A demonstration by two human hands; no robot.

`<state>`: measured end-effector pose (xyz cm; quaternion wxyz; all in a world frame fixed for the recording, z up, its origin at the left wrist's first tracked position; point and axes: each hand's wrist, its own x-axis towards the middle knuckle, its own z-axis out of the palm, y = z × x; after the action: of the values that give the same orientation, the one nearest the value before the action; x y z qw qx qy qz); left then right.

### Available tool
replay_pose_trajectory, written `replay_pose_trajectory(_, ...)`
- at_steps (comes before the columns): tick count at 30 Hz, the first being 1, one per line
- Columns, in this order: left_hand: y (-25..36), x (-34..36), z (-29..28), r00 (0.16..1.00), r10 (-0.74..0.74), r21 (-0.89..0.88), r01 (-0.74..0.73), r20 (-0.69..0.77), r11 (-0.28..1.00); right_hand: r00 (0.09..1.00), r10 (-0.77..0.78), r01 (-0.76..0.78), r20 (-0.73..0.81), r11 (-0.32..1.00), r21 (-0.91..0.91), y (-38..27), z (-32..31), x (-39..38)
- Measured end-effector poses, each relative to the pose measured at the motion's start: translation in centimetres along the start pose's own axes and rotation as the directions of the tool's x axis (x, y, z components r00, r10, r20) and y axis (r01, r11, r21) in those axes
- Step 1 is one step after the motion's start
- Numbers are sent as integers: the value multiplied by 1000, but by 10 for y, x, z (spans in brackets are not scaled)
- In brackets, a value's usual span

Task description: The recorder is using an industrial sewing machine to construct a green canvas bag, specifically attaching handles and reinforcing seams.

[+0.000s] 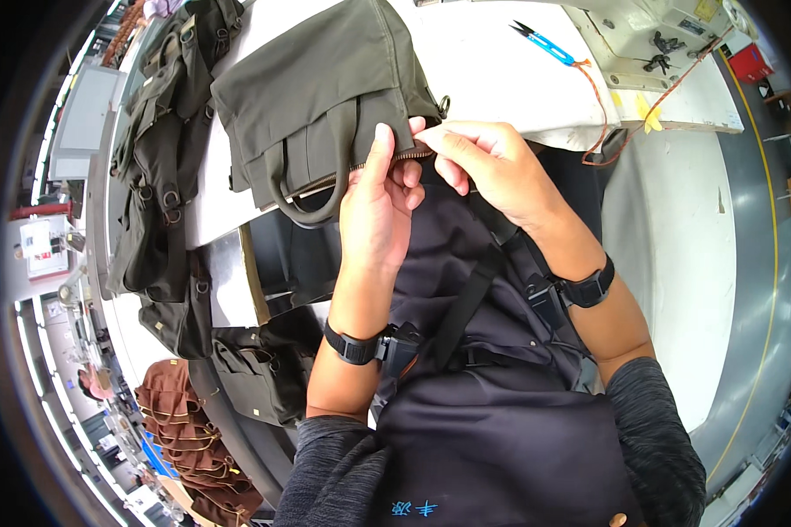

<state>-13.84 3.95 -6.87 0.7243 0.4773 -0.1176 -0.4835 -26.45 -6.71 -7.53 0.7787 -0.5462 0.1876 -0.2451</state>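
Observation:
A dark olive bag (308,97) lies on the white table in front of me, its brass zipper (312,182) and carry handle (272,180) toward me. My left hand (380,206) grips the bag's edge at the right end of the zipper, thumb up along the fabric and fingers curled under. Right beside it, my right hand (492,167) has its thumb and index finger pinched together at that same corner. Whatever is between those fingertips is too small to make out. A metal ring (445,107) shows on the bag's side just beyond my fingers.
Blue-handled thread snips (545,44), tied to an orange cord (599,92), lie at the far right of the white table (475,53). A machine base (668,44) stands behind them. More olive bags (163,149) are piled on the left, with brown ones (185,430) below.

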Motion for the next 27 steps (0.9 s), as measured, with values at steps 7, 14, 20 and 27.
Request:
replay_pose_trajectory(7, -3, -3, -8, 998, 48, -54, -45, 50, 998, 998, 6, 8, 66, 975, -222, 1, -7, 3)
replay_pose_trajectory(14, -8, -5, -16, 985, 158, -69, -163, -69, 984, 992, -118, 123, 36, 899, -421, 0, -5, 4)
replay_pose_trajectory(20, -7, -8, -24, 992, 119, -122, -123, -40, 985, 996, -58, 87, 73, 855, -512, -3, 0, 3)
replay_pose_trajectory(27, -7, -9, -24, 980, 175, -59, -181, -92, 982, 996, -78, 92, 48, 857, -507, -3, -1, 1)
